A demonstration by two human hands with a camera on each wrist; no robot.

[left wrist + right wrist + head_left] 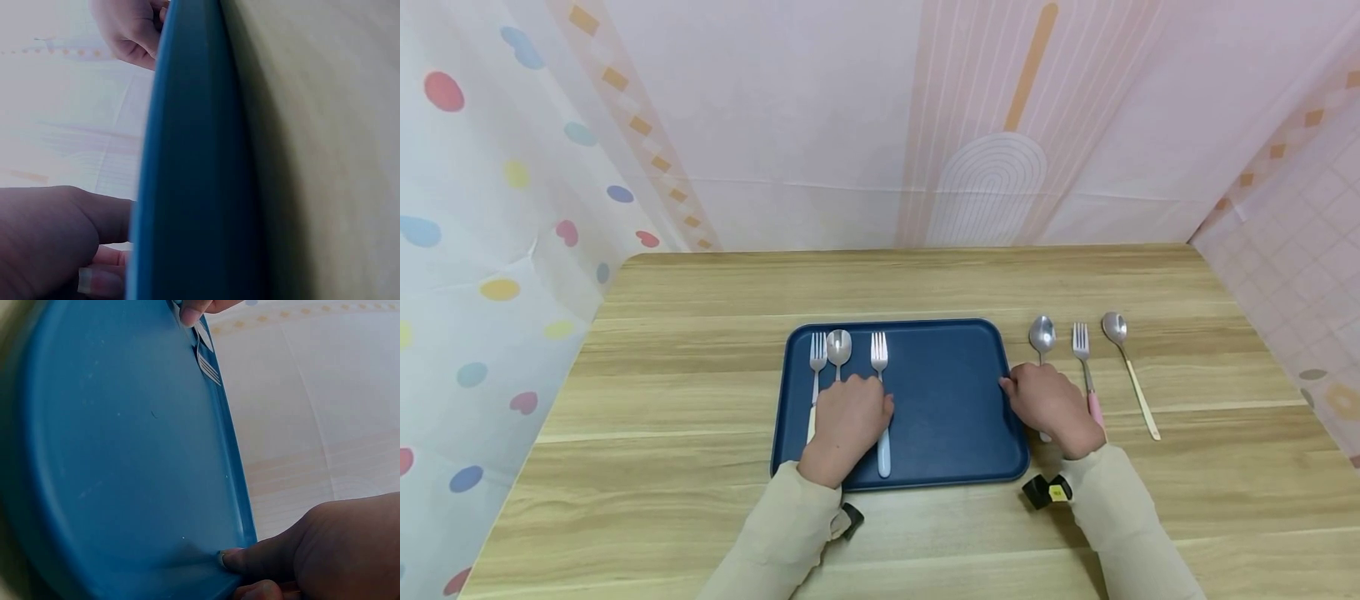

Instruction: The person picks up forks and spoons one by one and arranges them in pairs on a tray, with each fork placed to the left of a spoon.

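Observation:
In the head view, a dark blue tray lies on the table. My left hand is above its left half, thumb and curled fingers pinching a light-blue-handled fork at mid-handle. Just left of that fork are a spoon, its handle hidden by my hand, and another fork. My right hand grips the tray's right rim; the thumb lies over the edge in the right wrist view. That hand partly covers a spoon outside the tray.
Right of the tray, a pink-handled fork and a pale-handled spoon lie on the wooden table. A patterned cloth hangs behind the table and along both sides. Black wrist straps show at both sleeves.

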